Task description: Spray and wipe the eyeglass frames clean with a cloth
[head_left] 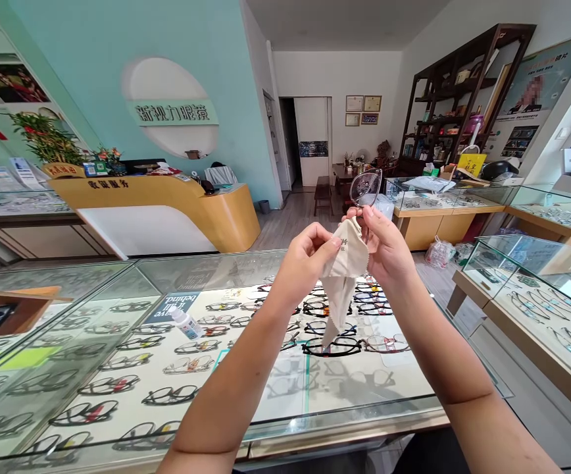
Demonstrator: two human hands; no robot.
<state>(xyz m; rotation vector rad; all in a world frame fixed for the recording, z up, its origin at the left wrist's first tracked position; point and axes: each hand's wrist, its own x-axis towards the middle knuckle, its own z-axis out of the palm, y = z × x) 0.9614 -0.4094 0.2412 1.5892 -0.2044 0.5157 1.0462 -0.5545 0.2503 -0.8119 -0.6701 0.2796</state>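
My left hand (312, 249) pinches a cream lens cloth (347, 260) with printed characters and zigzag edges; the cloth hangs down over the glass display case. Close beside it, my right hand (384, 240) grips a pair of eyeglasses (366, 187), raised above the counter. One lens stands up above the right fingers; the rest of the frame is mostly hidden behind the hand and cloth. The cloth also touches the right fingers. A small white spray bottle (187, 324) is on the glass to the left of my arms.
The glass display case (285, 421) in front of me holds rows of eyeglasses. Another glass case (537, 296) stands on the right. Farther back are a curved wooden reception counter (167, 204), a dark bench (323, 194) and a tall shelf (448, 92).
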